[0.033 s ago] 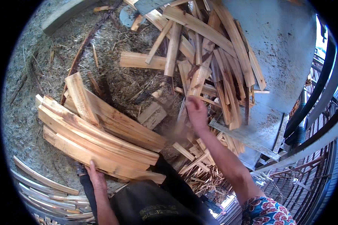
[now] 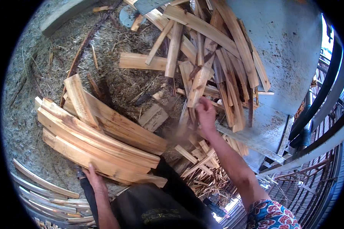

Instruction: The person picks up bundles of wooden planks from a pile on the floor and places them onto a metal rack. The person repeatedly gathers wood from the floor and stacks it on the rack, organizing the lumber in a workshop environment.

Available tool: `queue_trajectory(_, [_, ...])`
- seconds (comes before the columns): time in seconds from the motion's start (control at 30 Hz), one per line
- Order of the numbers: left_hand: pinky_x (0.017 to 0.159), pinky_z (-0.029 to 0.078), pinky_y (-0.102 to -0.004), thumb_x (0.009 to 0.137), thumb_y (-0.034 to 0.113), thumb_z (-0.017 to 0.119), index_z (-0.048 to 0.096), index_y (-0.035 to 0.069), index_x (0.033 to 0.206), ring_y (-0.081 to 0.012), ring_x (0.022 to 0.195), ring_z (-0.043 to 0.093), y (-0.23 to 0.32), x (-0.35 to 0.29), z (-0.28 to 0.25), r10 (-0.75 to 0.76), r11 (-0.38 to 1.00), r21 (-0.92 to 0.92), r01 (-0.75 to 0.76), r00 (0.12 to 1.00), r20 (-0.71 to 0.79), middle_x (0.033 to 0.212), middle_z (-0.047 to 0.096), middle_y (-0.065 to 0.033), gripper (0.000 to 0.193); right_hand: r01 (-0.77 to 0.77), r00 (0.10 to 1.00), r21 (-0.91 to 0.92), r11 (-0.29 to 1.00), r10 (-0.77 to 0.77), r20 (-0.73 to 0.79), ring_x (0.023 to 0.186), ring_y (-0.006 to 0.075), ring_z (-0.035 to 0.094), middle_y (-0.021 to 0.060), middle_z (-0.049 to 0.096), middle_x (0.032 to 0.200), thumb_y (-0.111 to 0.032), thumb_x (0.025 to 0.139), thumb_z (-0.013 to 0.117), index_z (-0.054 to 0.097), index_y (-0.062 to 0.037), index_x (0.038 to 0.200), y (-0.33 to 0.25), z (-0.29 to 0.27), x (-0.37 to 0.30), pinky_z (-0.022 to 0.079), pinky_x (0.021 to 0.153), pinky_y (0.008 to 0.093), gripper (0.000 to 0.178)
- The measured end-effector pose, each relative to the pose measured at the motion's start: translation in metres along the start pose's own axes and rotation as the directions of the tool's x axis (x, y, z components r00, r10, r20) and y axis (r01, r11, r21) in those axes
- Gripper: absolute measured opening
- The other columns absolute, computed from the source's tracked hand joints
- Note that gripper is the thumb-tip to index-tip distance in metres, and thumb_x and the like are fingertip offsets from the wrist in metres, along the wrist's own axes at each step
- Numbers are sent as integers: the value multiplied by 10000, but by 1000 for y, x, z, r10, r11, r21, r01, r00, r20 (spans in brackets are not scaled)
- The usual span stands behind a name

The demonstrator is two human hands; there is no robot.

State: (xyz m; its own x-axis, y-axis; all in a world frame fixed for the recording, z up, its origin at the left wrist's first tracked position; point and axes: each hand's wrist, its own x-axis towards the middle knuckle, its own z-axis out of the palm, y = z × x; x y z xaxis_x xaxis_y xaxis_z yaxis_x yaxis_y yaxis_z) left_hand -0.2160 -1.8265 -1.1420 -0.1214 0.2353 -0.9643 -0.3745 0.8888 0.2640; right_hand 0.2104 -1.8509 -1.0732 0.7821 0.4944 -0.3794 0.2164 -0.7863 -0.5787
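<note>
A stack of long, pale wooden boards [image 2: 103, 152] lies across my lap at the lower left. My left hand [image 2: 95, 180] grips its near edge, with the thumb up against the lowest board and the other fingers partly hidden. One short board [image 2: 80, 101] leans over the back of the stack. My right hand [image 2: 206, 116] is beside the lower end of a loose plank [image 2: 198, 86] in the wood heap. Its fingers look curled but blurred, and I cannot see whether they hold anything. Just left of them, a streak of wood is smeared by motion.
A tangled heap of wood slats [image 2: 233, 72] rests against a grey metal sheet [image 2: 286, 57] at the right. Smaller offcuts [image 2: 206, 183] are piled below my right arm. More boards [image 2: 46, 173] lie at the lower left. Behind, the ground [image 2: 118, 87] is strewn with chips.
My right hand has shifted slightly down and right, so more of the plank's lower end shows. My left hand stays on the boards.
</note>
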Motion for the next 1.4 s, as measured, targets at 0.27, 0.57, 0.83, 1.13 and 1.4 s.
queue_trajectory(0.27, [996, 283, -367, 845, 111, 526, 255, 10, 1327, -255, 1195, 365, 42, -31, 67, 715, 390, 656, -646, 661, 227, 1318, 348, -189, 562, -234, 925, -281, 931, 302, 230, 904, 207, 569, 111, 576, 1029, -309, 758, 655, 451, 37, 1175, -9, -21, 63, 453, 803, 321, 579])
queue_trajectory(0.57, [1022, 273, -346, 732, 251, 667, 241, 26, 1347, -212, 1202, 379, -38, -151, 190, -105, 991, 137, 8, 688, 718, 1271, 417, -119, 780, -322, 755, 22, 946, 243, 609, 884, 129, 559, 50, 597, 905, -196, 782, 622, 550, -51, 1047, -57, -101, -144, 456, 792, 294, 311])
queue_trajectory(0.83, [680, 499, -389, 711, 92, 619, 292, 86, 1292, -251, 710, 562, -13, -173, 154, -194, 947, -110, 302, 810, 554, 804, 524, -113, 667, 93, 702, -20, 995, -51, 710, 1079, 259, 471, 153, 464, 1190, -264, 810, 588, 455, -20, 1155, 15, -73, -146, 379, 904, 359, 443])
queue_trajectory(1.13, [749, 475, -324, 837, 196, 542, 400, 38, 1238, -205, 859, 554, -5, -69, 91, -45, 998, 59, 31, 967, 249, 988, 549, -94, 454, 415, 910, -452, 790, -371, 187, 1140, 394, 406, 255, 436, 1212, -254, 683, 685, 432, -1, 1204, 62, 30, 67, 340, 946, 426, 632])
queue_trajectory(1.4, [848, 442, -318, 866, 279, 539, 445, -22, 1156, -199, 984, 533, -17, -59, 59, -39, 999, -11, 41, 995, 90, 1095, 526, -112, 428, 612, 632, -298, 732, -226, 741, 699, 263, 557, 128, 545, 757, -372, 767, 605, 522, 3, 962, -33, -2, -35, 457, 624, 409, 431])
